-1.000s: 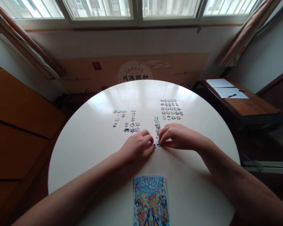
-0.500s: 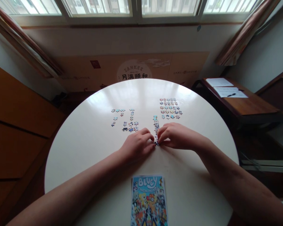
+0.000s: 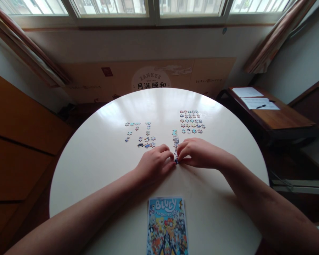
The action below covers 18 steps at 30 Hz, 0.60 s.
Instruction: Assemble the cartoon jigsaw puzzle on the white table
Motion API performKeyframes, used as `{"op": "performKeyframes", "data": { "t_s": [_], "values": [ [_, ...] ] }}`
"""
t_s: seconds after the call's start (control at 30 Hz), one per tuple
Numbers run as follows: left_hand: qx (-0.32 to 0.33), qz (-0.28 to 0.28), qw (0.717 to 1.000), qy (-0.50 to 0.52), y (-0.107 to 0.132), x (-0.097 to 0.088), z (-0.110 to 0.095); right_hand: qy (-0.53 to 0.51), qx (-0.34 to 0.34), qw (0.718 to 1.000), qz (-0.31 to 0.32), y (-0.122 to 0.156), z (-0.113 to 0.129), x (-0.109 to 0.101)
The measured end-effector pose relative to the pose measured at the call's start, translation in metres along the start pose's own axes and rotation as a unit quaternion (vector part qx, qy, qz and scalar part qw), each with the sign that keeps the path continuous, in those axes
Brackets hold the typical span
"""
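A narrow strip of joined jigsaw puzzle pieces [image 3: 176, 139] runs toward me on the white round table [image 3: 95, 170]. At its near end, my left hand [image 3: 157, 160] closes finger and thumb on a small dark puzzle piece [image 3: 176, 161] from the left. My right hand [image 3: 192, 153] pinches the strip's near end from the right, its fingertips covering part of it. Loose puzzle pieces [image 3: 146, 139] lie in a scattered group left of the strip. More pieces stand in neat rows [image 3: 190, 121] at the upper right.
In front of me lies a colourful picture sheet [image 3: 168, 225] marked "Bluey". Beyond the table, a printed cardboard panel [image 3: 180, 74] leans below the windows. A wooden side table [image 3: 289, 118] on the right bears papers [image 3: 259, 103] and a pen.
The dark piece between my fingers has shifted slightly right, closer against the end of the strip. Both hands stay almost in place; the loose pieces lie as before.
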<state>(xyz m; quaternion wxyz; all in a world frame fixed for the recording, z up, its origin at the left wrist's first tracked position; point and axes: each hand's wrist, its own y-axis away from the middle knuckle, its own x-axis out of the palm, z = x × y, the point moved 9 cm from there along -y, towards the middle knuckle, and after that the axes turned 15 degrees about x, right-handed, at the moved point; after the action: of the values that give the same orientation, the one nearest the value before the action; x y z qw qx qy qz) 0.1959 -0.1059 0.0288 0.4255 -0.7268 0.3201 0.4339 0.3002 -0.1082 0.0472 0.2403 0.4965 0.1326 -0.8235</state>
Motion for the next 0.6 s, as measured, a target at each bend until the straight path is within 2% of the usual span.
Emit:
{"op": "performKeyframes", "data": {
  "t_s": [0.23, 0.47, 0.6],
  "values": [
    [0.064, -0.056, 0.996, 0.004, 0.005, -0.01, -0.008, -0.007, -0.01, 1.0, 0.003, 0.001, 0.0, 0.001],
    [0.097, -0.039, 0.994, -0.017, 0.006, -0.006, -0.014, -0.01, -0.014, 1.0, 0.01, 0.001, -0.002, 0.003],
    [0.101, -0.003, 0.994, -0.04, 0.006, -0.002, -0.016, 0.0, -0.011, 1.0, 0.007, 0.001, -0.002, 0.004]
  ]
}}
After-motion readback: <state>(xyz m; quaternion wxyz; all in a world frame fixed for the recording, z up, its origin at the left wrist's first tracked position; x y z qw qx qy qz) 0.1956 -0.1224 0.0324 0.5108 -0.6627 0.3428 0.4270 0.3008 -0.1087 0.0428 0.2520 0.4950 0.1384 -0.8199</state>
